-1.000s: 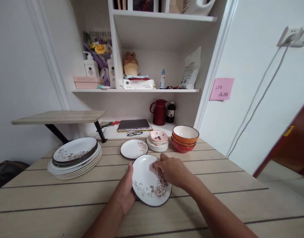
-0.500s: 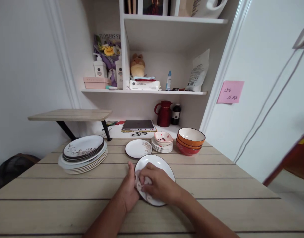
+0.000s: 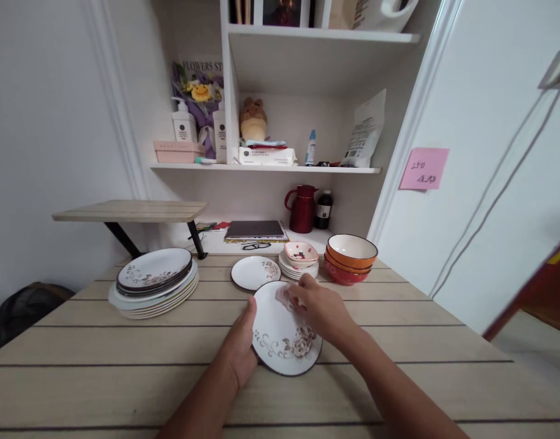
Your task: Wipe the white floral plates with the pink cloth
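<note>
A white plate with a dark rim and brown flowers (image 3: 275, 326) is held tilted above the table, facing me. My left hand (image 3: 242, 347) grips its left edge, thumb at the rim and the other fingers hidden behind. Pressed against the plate's upper right is a pale crumpled cloth (image 3: 285, 297), pinched in the fingers of my right hand (image 3: 318, 305). Just behind lies a smaller-looking matching plate (image 3: 250, 272) on the table. Beside that one, a square pink-rimmed bowl (image 3: 301, 252) rests on a stack of small white plates (image 3: 299, 272).
Stacked plates (image 3: 154, 268) stand at the left, near a raised wooden shelf (image 3: 131, 211) with black legs. Orange and red bowls (image 3: 351, 253) are stacked at the right. Behind are a laptop (image 3: 255, 229), glasses (image 3: 256, 246), a red jug (image 3: 302, 209) and a dark bottle (image 3: 324, 210).
My right hand has moved the cloth from the plate's left side to its upper right, uncovering the flower pattern. The plate has shifted slightly; my left hand still grips its left edge.
</note>
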`<state>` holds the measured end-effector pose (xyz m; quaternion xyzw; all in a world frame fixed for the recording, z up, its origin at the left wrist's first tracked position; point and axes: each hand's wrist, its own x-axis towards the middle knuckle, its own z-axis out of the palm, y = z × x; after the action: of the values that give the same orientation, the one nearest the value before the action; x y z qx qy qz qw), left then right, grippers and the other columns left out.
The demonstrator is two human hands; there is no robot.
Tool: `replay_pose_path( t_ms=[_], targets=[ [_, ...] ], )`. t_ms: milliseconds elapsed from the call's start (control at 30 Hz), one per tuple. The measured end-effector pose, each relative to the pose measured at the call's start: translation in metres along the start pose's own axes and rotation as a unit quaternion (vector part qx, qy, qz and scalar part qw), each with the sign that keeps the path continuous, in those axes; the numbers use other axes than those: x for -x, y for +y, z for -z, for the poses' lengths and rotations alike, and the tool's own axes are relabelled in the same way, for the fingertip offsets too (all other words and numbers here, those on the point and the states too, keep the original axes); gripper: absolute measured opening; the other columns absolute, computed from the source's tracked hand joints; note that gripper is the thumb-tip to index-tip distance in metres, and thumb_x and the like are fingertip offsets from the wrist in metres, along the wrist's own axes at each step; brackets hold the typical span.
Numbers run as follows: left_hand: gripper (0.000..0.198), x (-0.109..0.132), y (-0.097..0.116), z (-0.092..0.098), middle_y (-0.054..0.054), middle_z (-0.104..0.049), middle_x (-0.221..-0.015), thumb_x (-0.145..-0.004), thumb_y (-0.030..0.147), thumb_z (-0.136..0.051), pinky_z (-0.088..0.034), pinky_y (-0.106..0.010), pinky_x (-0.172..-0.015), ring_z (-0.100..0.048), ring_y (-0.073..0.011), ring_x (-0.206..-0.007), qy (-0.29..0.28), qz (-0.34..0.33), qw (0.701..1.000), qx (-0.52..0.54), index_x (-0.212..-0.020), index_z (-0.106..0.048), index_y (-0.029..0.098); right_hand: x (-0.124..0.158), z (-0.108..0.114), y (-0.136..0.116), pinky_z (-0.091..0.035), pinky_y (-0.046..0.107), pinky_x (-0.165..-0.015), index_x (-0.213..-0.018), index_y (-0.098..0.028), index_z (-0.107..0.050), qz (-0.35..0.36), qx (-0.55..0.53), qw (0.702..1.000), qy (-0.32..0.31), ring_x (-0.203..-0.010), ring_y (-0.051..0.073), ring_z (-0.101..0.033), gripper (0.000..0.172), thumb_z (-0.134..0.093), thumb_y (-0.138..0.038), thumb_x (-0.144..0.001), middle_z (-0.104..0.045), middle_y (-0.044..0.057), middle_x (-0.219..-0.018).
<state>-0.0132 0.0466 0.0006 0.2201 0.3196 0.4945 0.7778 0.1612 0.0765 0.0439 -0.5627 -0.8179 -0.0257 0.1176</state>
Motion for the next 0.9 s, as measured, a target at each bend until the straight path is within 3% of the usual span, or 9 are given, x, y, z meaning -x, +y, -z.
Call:
replay_pose_path(
  t_ms=[200,333,400,567,767,900],
  targets=[
    [0.065,0.002,-0.001,0.000,-0.017,-0.065,-0.124,-0.085,0.052,-0.051,-0.041,-0.046,-0.100,-0.060,-0.0311,-0.114,0.010,-0.005,1.000,0.010,-0.137,-0.046,0.014,0.017,0.010,0.003,-0.023,0.024,-0.055,-0.075,-0.024,-0.066,0.120,-0.022,0.979,-0.165,-0.066,0.012,-0.052,0.014,-0.060,-0.014,-0.068,-0.058,0.000,-0.087],
    [0.064,0.000,0.002,0.000,-0.016,-0.067,-0.121,-0.087,0.056,-0.042,-0.042,-0.043,-0.100,-0.060,-0.0297,-0.114,-0.025,0.003,0.999,0.032,-0.134,-0.050,0.013,0.020,0.006,-0.015,-0.025,0.023,-0.056,-0.076,-0.024,-0.064,0.185,-0.108,0.957,-0.194,-0.069,0.012,-0.052,0.014,-0.063,-0.015,-0.065,-0.057,-0.002,-0.087],
    [0.068,-0.001,0.003,0.001,-0.017,-0.068,-0.118,-0.086,0.061,-0.036,-0.042,-0.042,-0.099,-0.060,-0.0297,-0.113,-0.033,0.004,0.999,0.038,-0.131,-0.053,0.011,0.018,-0.001,-0.024,-0.029,0.022,-0.060,-0.077,-0.024,-0.063,0.187,-0.177,0.951,-0.172,-0.075,0.012,-0.053,0.014,-0.066,-0.016,-0.066,-0.056,-0.003,-0.089],
    [0.076,-0.003,0.002,0.002,-0.017,-0.070,-0.112,-0.082,0.069,-0.034,-0.044,-0.044,-0.095,-0.063,-0.0304,-0.108,0.003,0.002,1.000,0.023,-0.129,-0.054,0.014,0.004,-0.022,-0.039,-0.034,0.022,-0.070,-0.089,-0.025,-0.061,0.112,-0.273,0.955,-0.028,-0.081,0.011,-0.053,0.018,-0.065,-0.017,-0.073,-0.053,-0.002,-0.098],
    [0.066,-0.002,0.000,-0.002,-0.016,-0.068,-0.117,-0.083,0.060,-0.045,-0.044,-0.044,-0.097,-0.063,-0.0292,-0.109,-0.009,0.007,1.000,0.010,-0.134,-0.050,0.019,-0.012,-0.018,-0.032,-0.029,0.023,-0.062,-0.099,-0.028,-0.059,0.020,-0.148,0.985,0.082,-0.077,0.013,-0.052,0.017,-0.056,-0.022,-0.084,-0.052,0.000,-0.105],
    [0.067,-0.001,0.001,-0.002,-0.017,-0.067,-0.119,-0.081,0.058,-0.051,-0.042,-0.045,-0.099,-0.062,-0.0302,-0.110,0.005,0.012,1.000,-0.013,-0.135,-0.049,0.018,-0.012,-0.010,-0.013,-0.025,0.024,-0.057,-0.101,-0.029,-0.059,-0.034,-0.058,0.996,0.063,-0.075,0.013,-0.053,0.017,-0.050,-0.025,-0.088,-0.053,0.002,-0.108]
  ],
)
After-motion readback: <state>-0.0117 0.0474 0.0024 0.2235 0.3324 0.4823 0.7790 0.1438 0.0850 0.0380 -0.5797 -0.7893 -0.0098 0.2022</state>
